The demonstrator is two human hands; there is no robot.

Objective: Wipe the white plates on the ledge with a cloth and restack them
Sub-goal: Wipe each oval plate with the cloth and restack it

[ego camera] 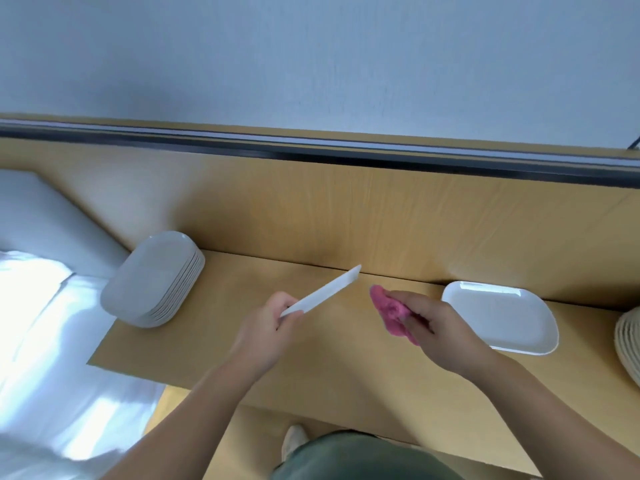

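The person stands at the wooden worktop (346,358) with one white plate (325,292) raised off it, turned nearly edge-on to me. The left grip (273,320) pinches its near end, thumb on top and fingers curled beneath, probably so one face is offered to the other hand. The right grip (436,327) is clenched around a bunched pink cloth (388,311), which hangs just beside the plate's far half without touching it; wadded like that it makes a firm pad, and I judge the wipe of this plate is about to begin or has paused. On the left end of the worktop sits a stack of plates (156,278), presumably the ones waiting. I count seven or eight rims, though the lowest blur together. On the right, well apart from the stack, a single plate (502,317) lies flat and face up; I take it for the start of the clean pile, kept on the cloth side so wiped and unwiped stay separate. That makes one held plate, one lone plate, one stack and one cloth. A pale woven object (628,344) shows at the right edge, and a white bed (45,341) adjoins the worktop's left end.
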